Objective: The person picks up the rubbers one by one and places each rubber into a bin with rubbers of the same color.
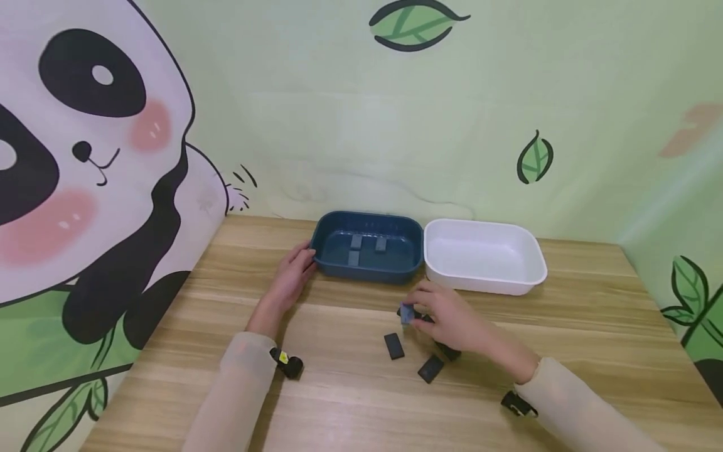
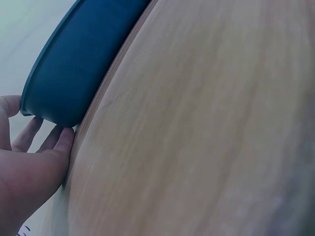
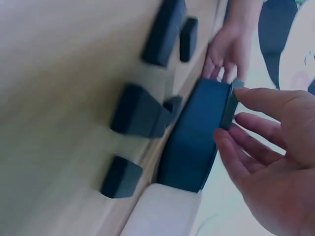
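Three small grey blocks (image 1: 381,245) lie in the blue tub (image 1: 367,274), which stands just beside the white tub (image 1: 482,284) on the wooden table (image 1: 339,402). At the blue tub's left end, the left hand (image 1: 290,276) rests its thumb and fingers against the side, the fingers spread a little apart. Farther right, the right hand (image 1: 452,314) pinches a blue-grey block (image 1: 407,314) between thumb and fingertips, holding it up off the table in front of the two tubs. Dark blocks (image 1: 393,346) lie on the table below and around that hand; two show whole, spaced apart, while others are partly hidden, so the head view does not give their number. Pale sleeves (image 1: 582,402) show behind both hands, and a panda (image 1: 121,135) and green leaves (image 1: 415,25) are printed on the backdrop (image 1: 339,125).
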`<action>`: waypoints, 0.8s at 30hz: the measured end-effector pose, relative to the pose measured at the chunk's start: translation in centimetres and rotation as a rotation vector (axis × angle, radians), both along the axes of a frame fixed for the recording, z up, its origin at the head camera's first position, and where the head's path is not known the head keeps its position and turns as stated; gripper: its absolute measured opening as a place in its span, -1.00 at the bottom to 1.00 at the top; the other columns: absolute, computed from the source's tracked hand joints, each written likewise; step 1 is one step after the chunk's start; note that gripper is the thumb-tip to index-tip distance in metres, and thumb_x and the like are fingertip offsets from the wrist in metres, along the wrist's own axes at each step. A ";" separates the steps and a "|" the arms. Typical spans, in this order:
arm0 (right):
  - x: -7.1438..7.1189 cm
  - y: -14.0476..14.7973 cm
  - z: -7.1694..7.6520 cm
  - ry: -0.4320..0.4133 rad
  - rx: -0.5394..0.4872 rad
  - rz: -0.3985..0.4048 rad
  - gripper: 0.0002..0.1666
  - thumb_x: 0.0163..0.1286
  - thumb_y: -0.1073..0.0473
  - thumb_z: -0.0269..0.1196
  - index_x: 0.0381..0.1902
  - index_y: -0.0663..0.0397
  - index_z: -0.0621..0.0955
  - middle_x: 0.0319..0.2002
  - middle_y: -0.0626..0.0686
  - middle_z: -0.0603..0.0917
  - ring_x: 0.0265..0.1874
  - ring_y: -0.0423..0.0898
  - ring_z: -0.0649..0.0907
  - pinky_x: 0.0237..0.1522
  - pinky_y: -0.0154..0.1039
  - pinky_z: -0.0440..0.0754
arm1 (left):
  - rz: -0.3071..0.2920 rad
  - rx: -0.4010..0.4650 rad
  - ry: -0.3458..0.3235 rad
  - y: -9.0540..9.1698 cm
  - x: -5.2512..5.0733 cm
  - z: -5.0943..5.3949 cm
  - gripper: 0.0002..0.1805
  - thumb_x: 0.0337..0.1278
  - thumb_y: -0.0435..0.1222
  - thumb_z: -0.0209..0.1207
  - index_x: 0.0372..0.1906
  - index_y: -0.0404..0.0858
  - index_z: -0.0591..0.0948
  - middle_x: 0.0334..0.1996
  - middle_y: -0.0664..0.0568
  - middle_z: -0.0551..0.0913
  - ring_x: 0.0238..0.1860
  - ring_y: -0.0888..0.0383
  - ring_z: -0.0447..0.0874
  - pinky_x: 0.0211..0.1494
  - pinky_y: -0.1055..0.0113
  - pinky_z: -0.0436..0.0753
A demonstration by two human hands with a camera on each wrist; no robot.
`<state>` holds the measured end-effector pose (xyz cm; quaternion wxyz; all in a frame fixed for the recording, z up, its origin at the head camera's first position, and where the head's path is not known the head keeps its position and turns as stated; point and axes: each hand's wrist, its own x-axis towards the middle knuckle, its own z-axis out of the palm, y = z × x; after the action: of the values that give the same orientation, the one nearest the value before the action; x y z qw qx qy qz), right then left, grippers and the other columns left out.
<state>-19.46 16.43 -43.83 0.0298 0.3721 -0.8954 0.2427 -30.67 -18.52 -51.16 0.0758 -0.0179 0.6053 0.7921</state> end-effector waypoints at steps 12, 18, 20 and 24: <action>-6.5 -2.9 0.6 0.036 -0.150 -0.124 -0.64 0.43 0.22 0.46 0.11 0.24 0.71 0.08 0.16 0.73 0.03 0.10 0.74 0.09 0.00 0.71 | 0.003 -0.017 -0.014 -0.4 0.1 0.5 -0.36 0.67 -0.24 0.00 0.66 -0.32 0.18 0.62 -0.22 0.21 0.60 0.01 0.24 0.59 0.22 0.30; -9.3 -4.5 0.5 0.015 -0.054 -0.199 -0.60 0.46 0.19 0.43 0.16 0.28 0.69 0.09 0.20 0.73 0.08 0.09 0.72 0.16 0.01 0.68 | -0.013 -0.028 -0.015 -0.3 0.1 0.7 -0.35 0.67 -0.22 0.00 0.67 -0.31 0.18 0.63 -0.21 0.20 0.61 0.01 0.22 0.60 0.21 0.29; -10.2 -4.9 0.4 0.005 -0.020 -0.206 -0.60 0.47 0.19 0.42 0.17 0.28 0.68 0.08 0.20 0.74 0.08 0.09 0.72 0.16 -0.01 0.68 | -0.021 -0.027 -0.012 -0.2 0.2 0.7 -0.36 0.68 -0.23 -0.02 0.67 -0.32 0.16 0.64 -0.22 0.18 0.62 -0.01 0.20 0.62 0.19 0.27; -11.7 -5.4 0.1 -0.024 0.035 -0.214 -0.62 0.47 0.20 0.42 0.15 0.26 0.68 0.06 0.20 0.75 0.07 0.08 0.72 0.17 -0.02 0.68 | -0.024 -0.020 -0.012 0.0 0.2 0.6 -0.37 0.68 -0.23 -0.02 0.66 -0.32 0.18 0.63 -0.23 0.19 0.62 -0.01 0.20 0.62 0.17 0.25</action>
<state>-31.12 10.99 -43.72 0.0383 0.2717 -0.9344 0.2271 -30.49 -18.55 -50.59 0.0888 -0.0160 0.6128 0.7851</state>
